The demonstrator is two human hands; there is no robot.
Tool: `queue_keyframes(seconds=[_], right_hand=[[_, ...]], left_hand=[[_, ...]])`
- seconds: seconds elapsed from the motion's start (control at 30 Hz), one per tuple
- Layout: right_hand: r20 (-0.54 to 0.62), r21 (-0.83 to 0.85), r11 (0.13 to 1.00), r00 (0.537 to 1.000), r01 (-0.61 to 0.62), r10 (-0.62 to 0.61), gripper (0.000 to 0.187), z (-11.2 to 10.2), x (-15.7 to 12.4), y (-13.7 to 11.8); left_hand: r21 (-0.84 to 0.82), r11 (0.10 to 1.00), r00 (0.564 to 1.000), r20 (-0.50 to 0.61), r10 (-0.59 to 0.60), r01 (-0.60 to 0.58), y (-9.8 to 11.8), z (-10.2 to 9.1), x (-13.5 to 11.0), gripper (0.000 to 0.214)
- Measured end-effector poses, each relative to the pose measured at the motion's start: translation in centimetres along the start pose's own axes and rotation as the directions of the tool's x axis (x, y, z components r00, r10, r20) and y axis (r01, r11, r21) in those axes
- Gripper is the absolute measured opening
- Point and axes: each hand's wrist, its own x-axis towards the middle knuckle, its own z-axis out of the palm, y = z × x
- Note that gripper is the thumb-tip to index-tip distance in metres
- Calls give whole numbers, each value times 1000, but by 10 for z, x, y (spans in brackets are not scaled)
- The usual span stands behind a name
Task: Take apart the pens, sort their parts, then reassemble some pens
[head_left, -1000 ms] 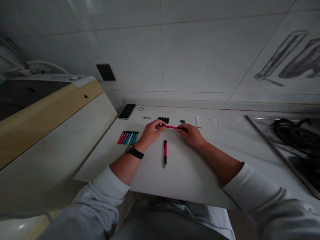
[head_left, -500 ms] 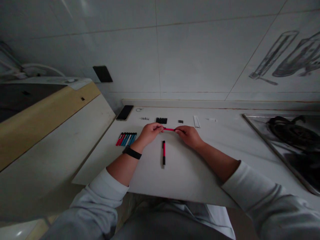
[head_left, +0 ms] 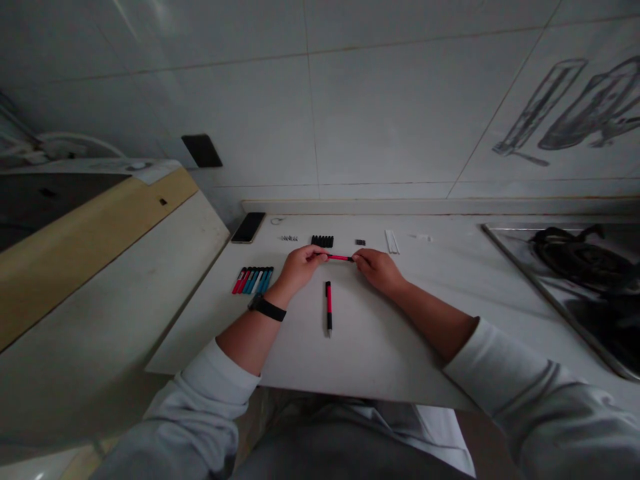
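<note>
Between my hands a red pen barrel is held level above the white counter. My left hand pinches its left end, and my right hand grips the dark piece at its right end. Below them lies a red and black pen, its silver tip towards me. Several red, blue and white pen barrels lie in a row left of my left hand. Behind the hands are a row of black grips, some small springs, small dark parts and thin white refills.
A phone lies at the counter's back left, near a small ring-shaped item. Small clear pieces lie at the back right. A gas stove borders the right side, and a white cabinet panel rises on the left.
My right hand has shifted slightly right along the barrel, showing more of its dark right end. My left hand keeps its pinch. The view has tilted a little.
</note>
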Motion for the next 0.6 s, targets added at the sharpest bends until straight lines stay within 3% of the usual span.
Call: queue_keyframes(seconds=[0.13,0.23,0.37,0.5,0.6], right_hand=[[1,74,996,999,-39,39,23,1,0,0],[64,47,998,997,-52,49,27,0,-1,-4],[20,48,997,998,-59,58,20,1,-2,-5],[77,29,999,996,-43,41,24,2,-2,-5],[47,19,998,997,-56,55,18,2,-1,-5]], left_hand=[[52,999,1000,-13,19,-18,2,-2,-1,21],[82,996,999,-21,27,-26,5,-2,-1,21],[109,993,999,-11,36,-35,5,-1,-2,20],[112,993,999,-7,38,-37,4,-1,-2,21],[118,992,999,-10,42,-41,3,-1,-2,22]])
